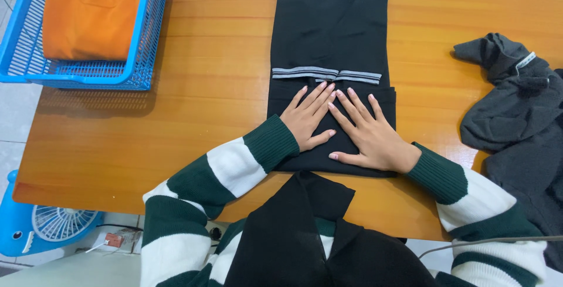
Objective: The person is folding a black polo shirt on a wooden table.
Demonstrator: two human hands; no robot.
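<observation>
Both palms lie flat, fingers spread, gripping nothing: left hand and right hand press the black garment at mid-table. Judgement: press evenly outward from the striped band. Left of garment, blue basket holds folded orange cloth.

The tabletop is orange-brown wood with a smooth, slightly glossy finish. The black garment is matt, smooth cloth with a grey ribbed band. The blue basket is plastic mesh holding matt orange cloth. The grey garment looks soft, matt knit.
</observation>
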